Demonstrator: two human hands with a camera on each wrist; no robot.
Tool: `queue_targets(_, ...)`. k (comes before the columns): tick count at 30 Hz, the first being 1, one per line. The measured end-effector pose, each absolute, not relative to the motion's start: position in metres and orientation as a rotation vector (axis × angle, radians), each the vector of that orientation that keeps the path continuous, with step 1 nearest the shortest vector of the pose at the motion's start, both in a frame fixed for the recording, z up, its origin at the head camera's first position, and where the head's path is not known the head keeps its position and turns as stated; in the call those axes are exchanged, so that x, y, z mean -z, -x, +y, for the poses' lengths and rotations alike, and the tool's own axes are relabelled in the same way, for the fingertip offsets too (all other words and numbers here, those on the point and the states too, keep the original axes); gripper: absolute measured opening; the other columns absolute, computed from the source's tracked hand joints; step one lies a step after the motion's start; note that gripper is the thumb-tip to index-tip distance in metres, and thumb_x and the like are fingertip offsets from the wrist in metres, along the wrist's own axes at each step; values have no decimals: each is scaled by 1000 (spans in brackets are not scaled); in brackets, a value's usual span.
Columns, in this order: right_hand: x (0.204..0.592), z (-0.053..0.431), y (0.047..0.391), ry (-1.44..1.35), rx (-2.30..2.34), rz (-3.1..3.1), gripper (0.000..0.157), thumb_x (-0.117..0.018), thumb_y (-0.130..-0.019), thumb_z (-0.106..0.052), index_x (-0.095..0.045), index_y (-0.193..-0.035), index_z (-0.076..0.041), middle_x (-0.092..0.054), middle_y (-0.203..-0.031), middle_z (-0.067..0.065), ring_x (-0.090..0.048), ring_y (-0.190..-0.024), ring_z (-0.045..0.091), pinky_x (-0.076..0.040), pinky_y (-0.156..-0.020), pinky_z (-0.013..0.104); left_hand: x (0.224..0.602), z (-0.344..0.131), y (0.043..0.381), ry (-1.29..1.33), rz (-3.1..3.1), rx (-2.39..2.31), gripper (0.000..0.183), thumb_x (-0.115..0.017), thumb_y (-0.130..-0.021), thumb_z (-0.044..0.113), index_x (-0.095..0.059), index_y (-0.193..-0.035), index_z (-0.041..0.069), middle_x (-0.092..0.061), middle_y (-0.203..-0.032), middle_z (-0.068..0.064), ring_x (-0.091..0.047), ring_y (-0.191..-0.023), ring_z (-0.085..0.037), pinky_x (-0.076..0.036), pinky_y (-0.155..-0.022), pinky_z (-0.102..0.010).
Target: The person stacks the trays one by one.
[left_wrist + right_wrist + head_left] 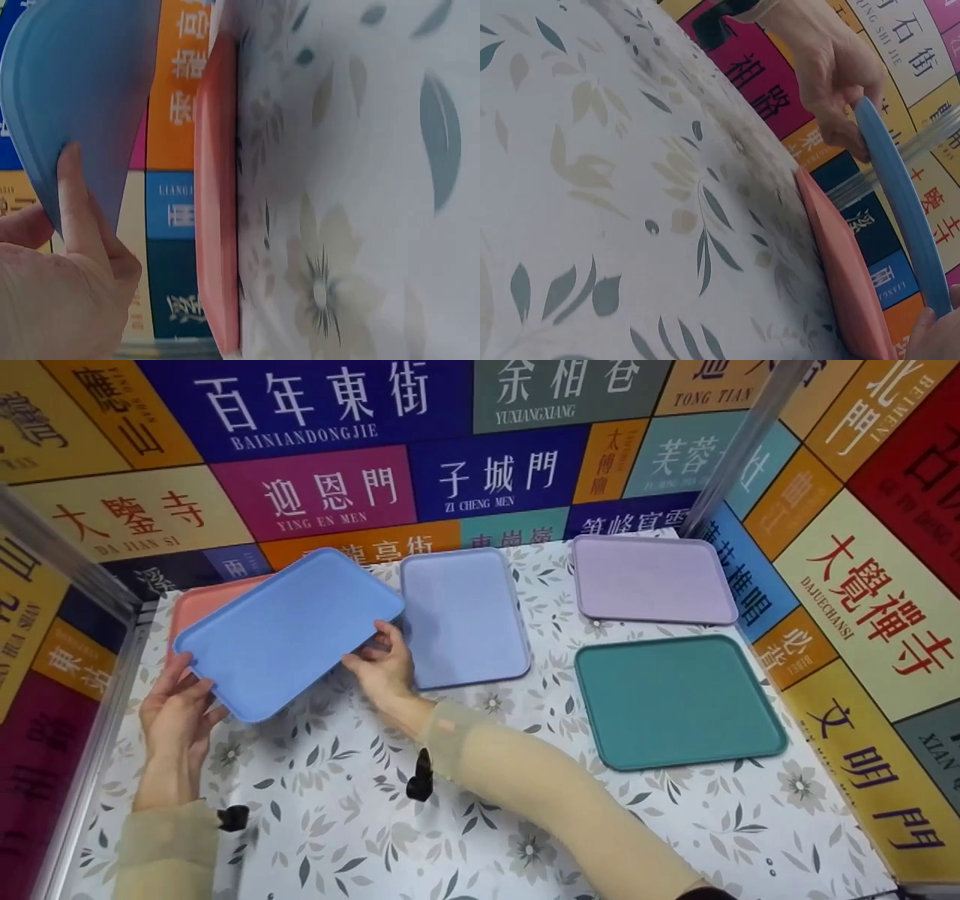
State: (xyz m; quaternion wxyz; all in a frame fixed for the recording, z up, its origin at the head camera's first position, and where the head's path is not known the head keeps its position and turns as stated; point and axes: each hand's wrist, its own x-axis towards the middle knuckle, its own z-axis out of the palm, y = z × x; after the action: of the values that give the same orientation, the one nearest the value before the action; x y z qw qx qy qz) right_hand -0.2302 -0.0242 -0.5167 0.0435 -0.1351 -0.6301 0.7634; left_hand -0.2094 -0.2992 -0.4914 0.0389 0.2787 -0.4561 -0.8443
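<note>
A blue tray is held up in both hands, tilted, over the left part of the table. My left hand pinches its lower left edge, thumb on top and fingers underneath. At the near right edge my right hand pinches it the same way. Beneath the blue tray lies a pink tray, mostly covered in the head view. The left wrist view shows the pink tray flat on the table, with a gap between it and the blue tray.
To the right lies a periwinkle tray, close to the right hand. Farther right are a lilac tray at the back and a green tray in front. A floral cloth covers the table, and printed panels stand around it.
</note>
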Motion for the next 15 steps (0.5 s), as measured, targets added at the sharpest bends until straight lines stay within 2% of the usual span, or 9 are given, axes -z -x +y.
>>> queue_targets(8,513,-32,227,457,-2280,-1916,92,-91,-84,6,-49,-164,-12,-59,-142,18,-71,-107,22,-68,-88,30,495,-272,208,-829,-1480,2537,71,-55,-109,-11,-50,-170,23,-60,-138,-3,-77,-94,-13,-69,-66,-33)
queue_targets(15,507,-39,225,521,-2291,-1918,103,-91,-82,10,-42,-168,-16,-57,-145,18,-68,-110,22,-69,-90,32,496,-268,203,-811,-1519,2515,71,-56,-109,-9,-48,-171,24,-59,-141,-4,-79,-96,-12,-70,-70,-31)
